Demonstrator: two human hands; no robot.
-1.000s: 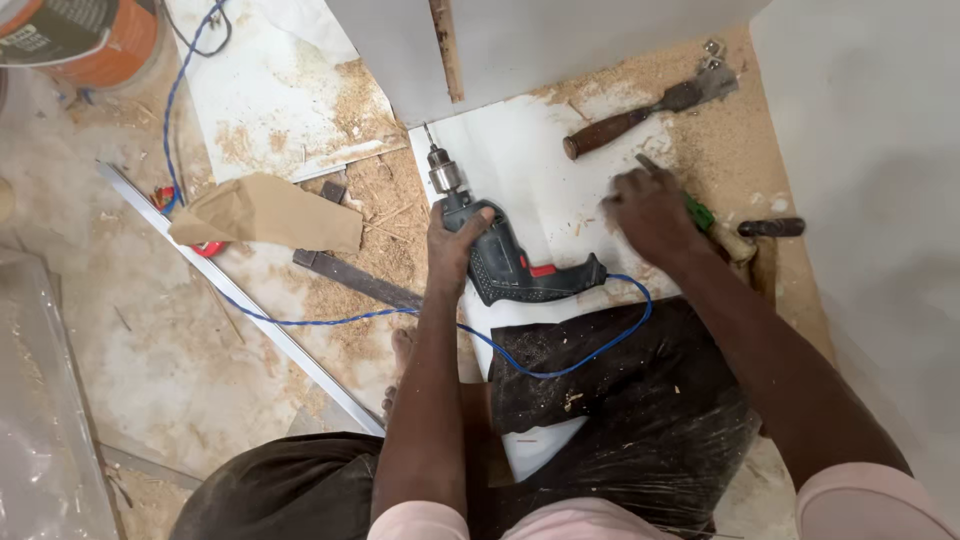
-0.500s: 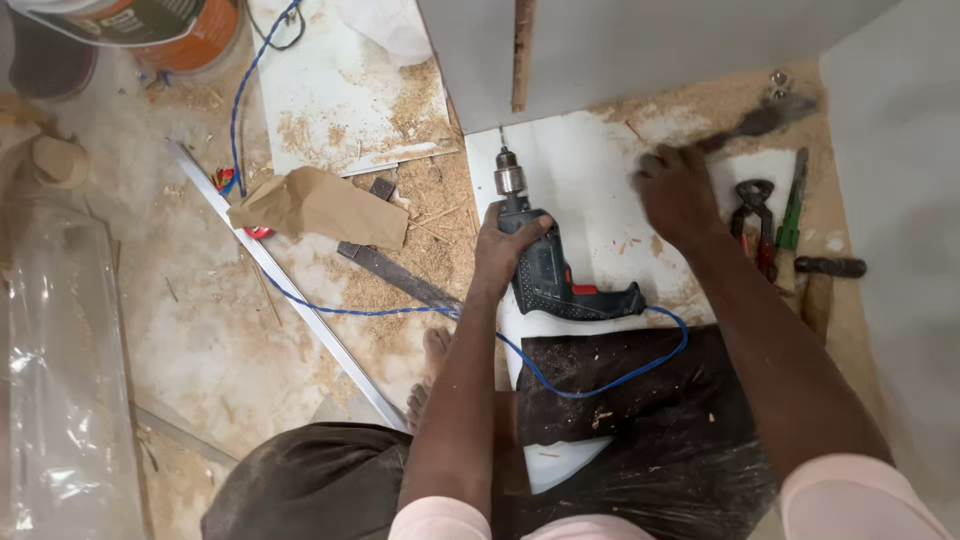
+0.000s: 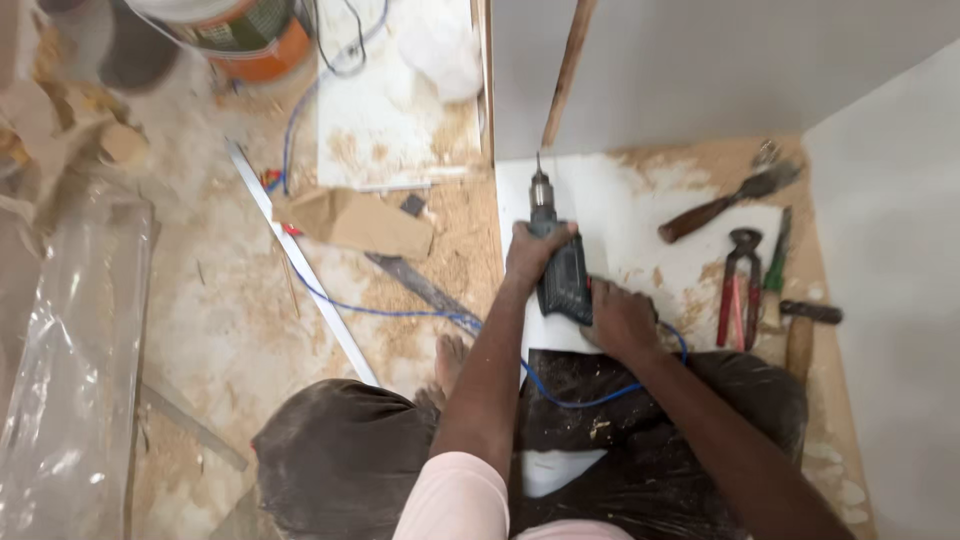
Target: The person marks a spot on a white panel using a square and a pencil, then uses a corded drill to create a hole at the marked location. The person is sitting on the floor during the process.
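A dark green electric drill (image 3: pixel 562 275) lies on a white board (image 3: pixel 625 215), its bit pointing away from me toward the grey panel (image 3: pixel 700 70). My left hand (image 3: pixel 535 255) grips the front of the drill body near the chuck. My right hand (image 3: pixel 622 320) is closed on the drill's rear handle. A blue cable (image 3: pixel 400 312) runs from the drill across my lap and off to the left over the dusty floor.
To the right lie a wooden-handled chisel (image 3: pixel 715 210), red-handled pincers (image 3: pixel 738 285), a green screwdriver (image 3: pixel 777 255) and a hammer (image 3: pixel 805 330). At left are a white strip (image 3: pixel 300 265), a cardboard piece (image 3: pixel 350 222), an orange bucket (image 3: pixel 240 35) and clear plastic sheeting (image 3: pixel 70 350).
My right hand came back from the tools at the right and took the drill's rear handle. The drill has turned so its bit points straight away from me. The camera view shifted.
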